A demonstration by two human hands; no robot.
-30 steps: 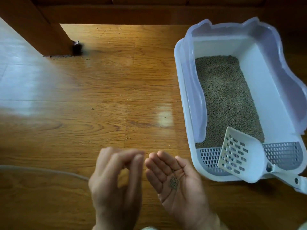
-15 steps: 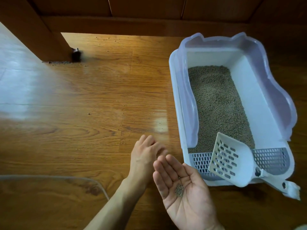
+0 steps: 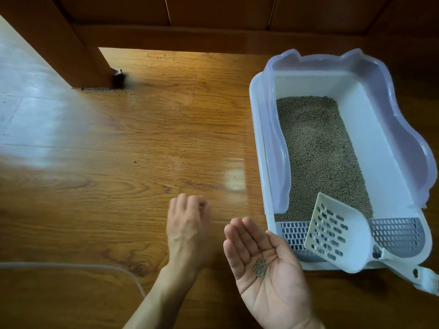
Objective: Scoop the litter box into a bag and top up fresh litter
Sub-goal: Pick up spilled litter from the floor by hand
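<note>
A white litter box (image 3: 389,162) with a pale lilac rim stands on the wooden floor at the right, holding grey-brown litter (image 3: 318,150). A white slotted scoop (image 3: 337,236) leans on the box's front grate, handle pointing right. My right hand (image 3: 268,264) lies palm up and flat beside the box's front left corner, carrying a small heap of litter pellets (image 3: 260,268). My left hand (image 3: 187,229) reaches down to the floor left of it, fingertips bunched together; whether they pinch a pellet is hidden.
Loose pellets (image 3: 134,161) dot the wooden floor (image 3: 118,186) ahead of my hands and near a wooden furniture leg (image 3: 78,55) at the back left. A thin curved clear edge (image 3: 95,266) lies on the floor at the lower left.
My left hand left the spot beside my right palm and stretched forward down to the floor. The right palm stayed flat with its pellets. The view drew back, so the box sits lower.
</note>
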